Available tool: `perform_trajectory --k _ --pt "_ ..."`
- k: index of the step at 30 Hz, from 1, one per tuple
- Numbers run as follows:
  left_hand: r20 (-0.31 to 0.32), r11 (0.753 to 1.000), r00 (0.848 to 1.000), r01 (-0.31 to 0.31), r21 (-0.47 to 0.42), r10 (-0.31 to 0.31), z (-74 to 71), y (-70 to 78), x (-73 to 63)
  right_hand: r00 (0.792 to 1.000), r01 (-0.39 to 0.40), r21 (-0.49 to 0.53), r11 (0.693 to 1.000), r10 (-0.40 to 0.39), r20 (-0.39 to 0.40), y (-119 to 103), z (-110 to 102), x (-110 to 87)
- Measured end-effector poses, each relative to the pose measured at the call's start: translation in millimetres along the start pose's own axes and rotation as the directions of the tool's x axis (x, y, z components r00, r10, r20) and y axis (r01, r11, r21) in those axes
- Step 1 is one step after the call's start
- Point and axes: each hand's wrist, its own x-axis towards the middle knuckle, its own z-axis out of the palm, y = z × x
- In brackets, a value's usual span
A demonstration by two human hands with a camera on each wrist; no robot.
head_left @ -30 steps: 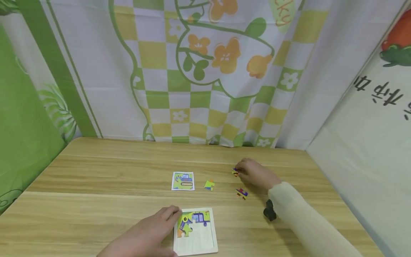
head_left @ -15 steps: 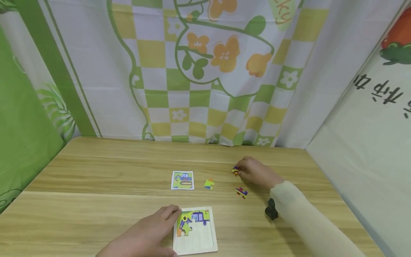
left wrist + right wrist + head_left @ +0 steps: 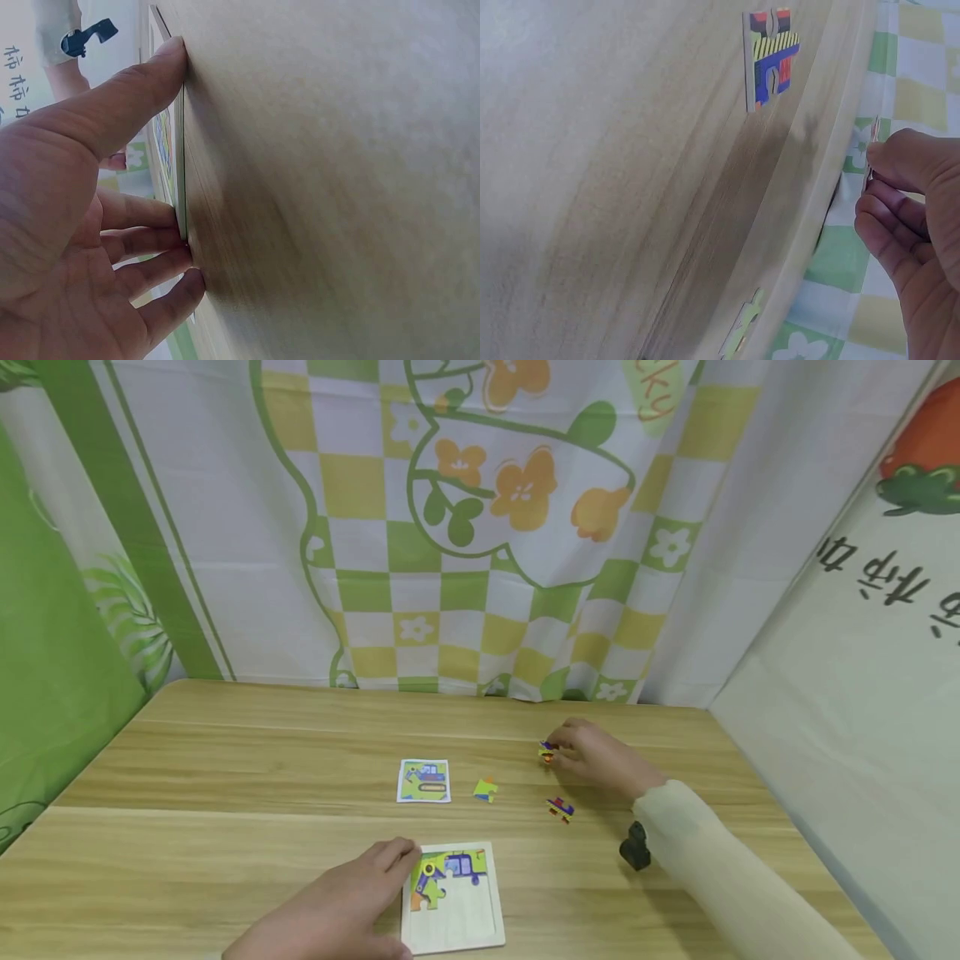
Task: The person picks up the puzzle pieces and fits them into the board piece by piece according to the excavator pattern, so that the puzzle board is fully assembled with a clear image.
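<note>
My left hand (image 3: 341, 893) rests at the left edge of a wooden puzzle tray (image 3: 491, 893). In the left wrist view the thumb and fingertips touch the tray's side (image 3: 180, 157), spread apart along it. Fitted pieces with a blue vehicle picture (image 3: 457, 864) fill the tray's top and left parts. At the back right my right hand (image 3: 600, 760) pinches a colourful puzzle piece (image 3: 547, 753) between thumb and fingers. The right wrist view shows that held piece (image 3: 871, 154) edge-on. A blue, red and yellow-striped puzzle piece (image 3: 561, 810) lies nearer me.
A yellow-green puzzle piece (image 3: 485, 790) lies left of the striped one. Beside it is a small picture card (image 3: 423, 781) of the vehicle. A curtain (image 3: 450, 635) hangs behind the wooden table (image 3: 262, 760). A black device (image 3: 635, 846) is at my right wrist.
My right hand has risen slightly, with the pinched puzzle piece moving with it. The left hand still rests at the tray. The whole view has shifted a little.
</note>
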Motion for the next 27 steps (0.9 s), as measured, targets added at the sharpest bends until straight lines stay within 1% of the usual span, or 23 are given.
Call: perform_trajectory --k 5,7,10,12,14,18,24,27 --pt "-0.001 1.0 1.0 -0.007 -0.007 0.007 -1.4 0.0 -1.5 0.999 0.038 -0.006 0.999 -0.038 -0.023 -9.1 1.4 -0.9" --pt "0.002 1.0 1.0 -0.008 -0.01 0.008 -2.1 -0.3 -1.3 0.999 0.028 -0.015 1.0 -0.028 -0.017 -14.9 2.5 -2.3" --pt "0.009 1.0 1.0 -0.007 -0.016 0.007 -2.8 -0.4 -1.0 1.0 -0.009 -0.016 1.0 0.01 0.01 -25.9 3.6 -4.0" --pt "0.015 1.0 1.0 -0.002 -0.019 0.003 -2.9 -0.6 -0.7 1.0 -0.014 -0.02 1.0 0.014 0.017 -32.5 4.9 -4.3" --pt "0.016 1.0 1.0 -0.001 -0.016 0.001 -2.2 -0.7 -0.5 1.0 0.008 -0.028 1.0 -0.008 0.01 -38.5 5.9 -5.0" --pt "0.006 1.0 1.0 -0.001 -0.008 0.001 -1.1 -1.0 -0.7 0.995 0.094 -0.061 0.994 -0.096 -0.025 -47.8 9.0 -6.8" --pt "-0.003 1.0 1.0 -0.002 -0.01 0.002 -0.1 -1.8 -2.2 0.991 0.124 -0.096 0.988 -0.128 -0.036 -65.5 13.0 -14.0" --pt "-0.006 1.0 1.0 0.003 -0.019 -0.003 0.3 -2.4 -2.7 0.984 0.163 -0.119 0.98 -0.169 -0.051 -74.0 17.1 -17.1"
